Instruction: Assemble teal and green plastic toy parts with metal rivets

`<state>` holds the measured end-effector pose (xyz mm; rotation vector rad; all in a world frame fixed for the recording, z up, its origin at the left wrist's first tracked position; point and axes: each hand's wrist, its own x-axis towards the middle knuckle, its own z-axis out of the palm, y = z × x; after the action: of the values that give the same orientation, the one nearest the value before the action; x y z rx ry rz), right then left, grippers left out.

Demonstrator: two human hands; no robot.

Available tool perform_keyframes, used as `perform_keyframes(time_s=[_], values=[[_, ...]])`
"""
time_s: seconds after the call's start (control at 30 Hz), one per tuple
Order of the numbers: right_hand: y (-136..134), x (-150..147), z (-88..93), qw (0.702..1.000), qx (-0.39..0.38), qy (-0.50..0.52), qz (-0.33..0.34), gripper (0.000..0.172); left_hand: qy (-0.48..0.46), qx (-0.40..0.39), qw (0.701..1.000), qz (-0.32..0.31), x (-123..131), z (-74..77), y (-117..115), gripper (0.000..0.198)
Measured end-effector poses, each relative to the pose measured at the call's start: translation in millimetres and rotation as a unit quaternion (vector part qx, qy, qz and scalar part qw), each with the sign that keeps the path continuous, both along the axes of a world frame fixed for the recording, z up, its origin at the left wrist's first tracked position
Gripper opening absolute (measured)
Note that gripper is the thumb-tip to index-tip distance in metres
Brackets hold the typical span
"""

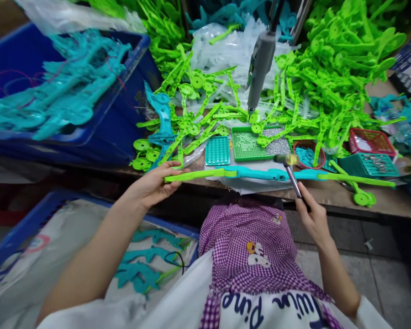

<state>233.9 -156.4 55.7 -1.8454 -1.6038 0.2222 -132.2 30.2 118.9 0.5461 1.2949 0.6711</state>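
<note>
My left hand is closed on the left green end of a long plastic piece. That green and blue plastic piece lies along the bench's front edge, blue in the middle with green arms at both ends. In my right hand is the handle of a small hammer. Its head, dark on one side and yellowish on the other, is over the right part of the blue section; whether it touches is unclear. Behind the piece stand a green tray of small metal and pale parts and a teal pegged tray.
A grey electric screwdriver hangs above the bench. Green plastic arms are heaped behind. A blue bin of teal parts stands left, a lower blue crate below. Right are a red round basket and a red rectangular basket.
</note>
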Motion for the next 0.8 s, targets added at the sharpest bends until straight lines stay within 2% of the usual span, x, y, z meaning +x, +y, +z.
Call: perform_keyframes(time_s=[0.1,0.2,0.27,0.33,0.43,0.47,0.53,0.6,0.67,0.73,0.8], values=[[-37.4,22.4,-16.1,0.992,-0.007,-0.122,0.017,0.043,-0.015,-0.027,0.999,0.014,5.3,7.6,2.7,0.028],[-74.5,41.1,-26.6,0.961,-0.022,-0.274,0.04,0.037,-0.014,-0.033,0.999,0.029,11.8,12.2,4.5,0.029],[-91.0,54.2,-30.3,0.942,-0.011,-0.331,0.047,0.036,-0.011,-0.033,0.999,0.033,15.1,14.9,5.4,0.028],[-97.7,69.6,-31.4,0.932,-0.007,-0.361,0.028,0.038,-0.008,-0.034,0.999,0.036,16.7,17.6,6.7,0.028],[-91.3,90.5,-28.6,0.912,-0.025,-0.409,-0.013,0.036,-0.012,-0.035,0.998,0.045,16.2,20.0,9.3,0.028],[-86.2,93.3,-27.2,0.911,-0.031,-0.412,-0.007,0.036,-0.014,-0.035,0.998,0.047,15.7,19.6,9.9,0.028],[-73.7,87.3,-26.1,0.926,-0.035,-0.373,0.046,0.036,-0.016,-0.029,0.999,0.043,14.7,15.8,9.1,0.028],[-60.0,66.0,-29.2,0.946,-0.028,-0.301,0.12,0.039,-0.012,-0.007,0.999,0.028,14.3,7.7,4.5,0.028],[-47.6,37.4,-36.7,0.957,-0.016,-0.237,0.165,0.041,-0.004,0.017,1.0,0.005,14.0,-2.8,-4.1,0.029],[-39.7,14.4,-45.2,0.968,-0.01,-0.182,0.171,0.044,0.005,0.019,1.0,-0.009,12.9,-11.2,-13.7,0.028],[-39.3,7.5,-50.7,0.973,-0.01,-0.162,0.165,0.046,-0.002,0.004,1.0,-0.008,10.5,-13.4,-20.0,0.025]])
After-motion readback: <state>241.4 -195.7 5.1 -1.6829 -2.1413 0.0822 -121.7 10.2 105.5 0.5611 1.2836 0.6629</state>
